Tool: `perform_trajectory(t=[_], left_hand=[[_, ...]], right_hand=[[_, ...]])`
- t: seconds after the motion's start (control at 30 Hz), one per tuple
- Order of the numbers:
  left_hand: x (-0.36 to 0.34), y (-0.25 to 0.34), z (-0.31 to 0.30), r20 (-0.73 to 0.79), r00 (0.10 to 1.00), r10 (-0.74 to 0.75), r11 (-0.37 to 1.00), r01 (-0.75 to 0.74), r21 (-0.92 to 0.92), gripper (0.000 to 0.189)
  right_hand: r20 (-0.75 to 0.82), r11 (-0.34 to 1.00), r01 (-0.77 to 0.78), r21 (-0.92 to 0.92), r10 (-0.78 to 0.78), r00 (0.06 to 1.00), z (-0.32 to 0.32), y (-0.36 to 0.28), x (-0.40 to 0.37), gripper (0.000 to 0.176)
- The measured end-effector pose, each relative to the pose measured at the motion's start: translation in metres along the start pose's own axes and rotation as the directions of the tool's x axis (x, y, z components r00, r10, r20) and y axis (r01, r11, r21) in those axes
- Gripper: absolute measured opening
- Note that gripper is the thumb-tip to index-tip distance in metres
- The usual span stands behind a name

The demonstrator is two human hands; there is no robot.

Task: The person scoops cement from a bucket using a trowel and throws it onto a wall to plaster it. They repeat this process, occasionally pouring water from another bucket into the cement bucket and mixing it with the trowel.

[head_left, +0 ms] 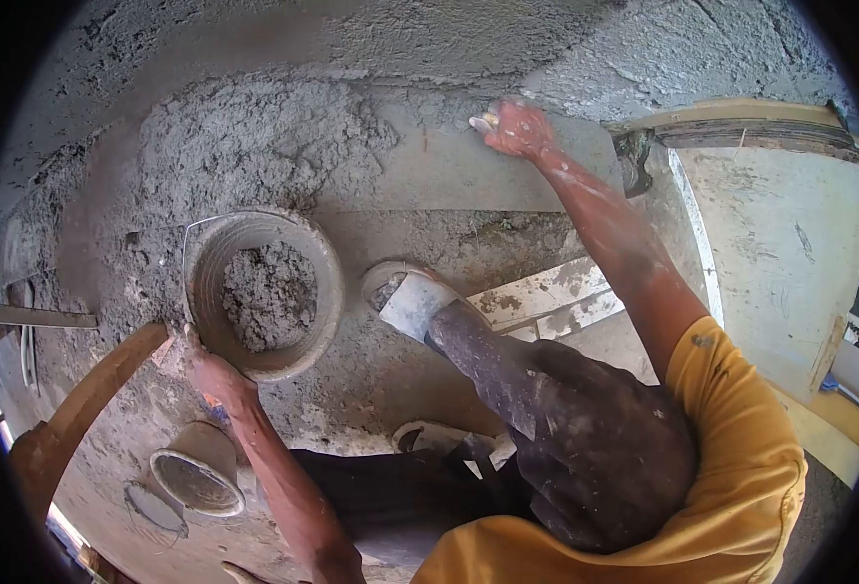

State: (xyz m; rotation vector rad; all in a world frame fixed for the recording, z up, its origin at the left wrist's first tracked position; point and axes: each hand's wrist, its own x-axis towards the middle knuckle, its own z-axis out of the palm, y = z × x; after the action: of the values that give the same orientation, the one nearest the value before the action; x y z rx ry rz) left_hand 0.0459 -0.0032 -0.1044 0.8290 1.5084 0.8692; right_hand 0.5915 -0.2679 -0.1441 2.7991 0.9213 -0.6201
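My left hand (220,380) grips the lower left edge of a grey, mortar-caked bucket (329,292). Loose wet mortar (269,292) lies inside the bucket. Another person's hand (165,352) reaches in from the left, close beside mine at the bucket's side. Farther up, my right hand (519,128) is closed around a tool with a pale handle end (482,124); its working part is hidden. That hand is over a flat grey board (507,180) at the foot of the rough wall. A heap of mortar (264,136) covers the board's left part.
My shoe (391,280) stands right of the bucket. Below left, a smaller bucket (198,469) lies tilted on the dirty floor. White-edged planks (556,292) lie behind my leg. At the right, a large pale panel (770,243) stands beside the wall (721,58).
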Motion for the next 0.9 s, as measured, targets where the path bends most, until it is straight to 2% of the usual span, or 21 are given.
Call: perform_trajectory(t=[0.07, 0.2, 0.27, 0.3, 0.4, 0.43, 0.5, 0.63, 0.7, 0.73, 0.8, 0.87, 0.9], left_hand=[[-0.003, 0.001, 0.001, 0.025, 1.0, -0.005, 1.0, 0.005, 0.001, 0.041], [0.006, -0.013, 0.005, -0.095, 0.994, 0.06, 0.997, -0.064, -0.043, 0.032], [0.007, -0.015, 0.006, -0.143, 0.985, 0.101, 0.995, -0.098, 0.026, 0.026], [0.013, -0.019, 0.001, -0.086, 0.992, 0.097, 0.994, -0.092, 0.059, 0.037], [0.007, -0.012, 0.003, -0.108, 0.988, 0.107, 0.993, -0.1, 0.065, 0.037], [-0.001, -0.007, 0.009, -0.111, 0.988, 0.108, 0.993, -0.101, 0.066, 0.036], [0.009, -0.022, -0.002, -0.077, 0.989, 0.126, 0.989, -0.119, 0.089, 0.035], [0.002, -0.016, -0.003, -0.099, 0.986, 0.133, 0.986, -0.122, 0.111, 0.032], [-0.007, -0.012, 0.012, -0.141, 0.97, 0.198, 0.977, -0.183, 0.113, 0.028], [-0.01, -0.01, 0.015, -0.167, 0.959, 0.231, 0.97, -0.214, 0.117, 0.031], [-0.003, -0.014, 0.008, -0.123, 0.955, 0.271, 0.956, -0.253, 0.148, 0.034], [0.0, -0.019, 0.004, -0.097, 0.954, 0.285, 0.952, -0.269, 0.149, 0.036], [0.0, -0.019, 0.007, -0.097, 0.954, 0.282, 0.954, -0.269, 0.129, 0.037]], right_hand=[[-0.016, 0.999, -0.008, -0.032, 0.007, 1.0, 0.001, -0.006, -0.01, 0.068], [-0.18, 0.994, 0.101, -0.033, -0.105, 0.978, -0.013, -0.033, -0.049, 0.062], [-0.306, 0.965, 0.263, -0.011, -0.254, 0.918, -0.025, -0.068, -0.087, 0.06], [-0.367, 0.94, 0.34, -0.009, -0.319, 0.873, -0.033, -0.082, -0.101, 0.059], [-0.39, 0.876, 0.481, 0.035, -0.431, 0.814, -0.051, -0.127, -0.131, 0.059], [-0.276, 0.918, 0.395, 0.044, -0.368, 0.888, -0.055, -0.125, -0.128, 0.059], [-0.071, 0.974, 0.226, 0.015, -0.225, 0.972, -0.074, -0.113, -0.1, 0.059], [0.04, 0.967, 0.243, -0.076, -0.241, 0.97, -0.039, -0.034, -0.077, 0.059], [0.115, 0.966, 0.235, -0.106, -0.223, 0.968, -0.006, -0.009, -0.059, 0.058], [0.092, 0.954, 0.279, -0.109, -0.269, 0.959, 0.008, -0.012, -0.046, 0.057], [0.052, 0.921, 0.373, -0.115, -0.369, 0.928, 0.03, -0.038, -0.01, 0.056], [0.097, 0.946, 0.317, -0.062, -0.31, 0.946, 0.034, -0.107, 0.035, 0.053], [0.034, 0.938, 0.342, -0.054, -0.341, 0.939, 0.032, -0.14, 0.049, 0.053]])
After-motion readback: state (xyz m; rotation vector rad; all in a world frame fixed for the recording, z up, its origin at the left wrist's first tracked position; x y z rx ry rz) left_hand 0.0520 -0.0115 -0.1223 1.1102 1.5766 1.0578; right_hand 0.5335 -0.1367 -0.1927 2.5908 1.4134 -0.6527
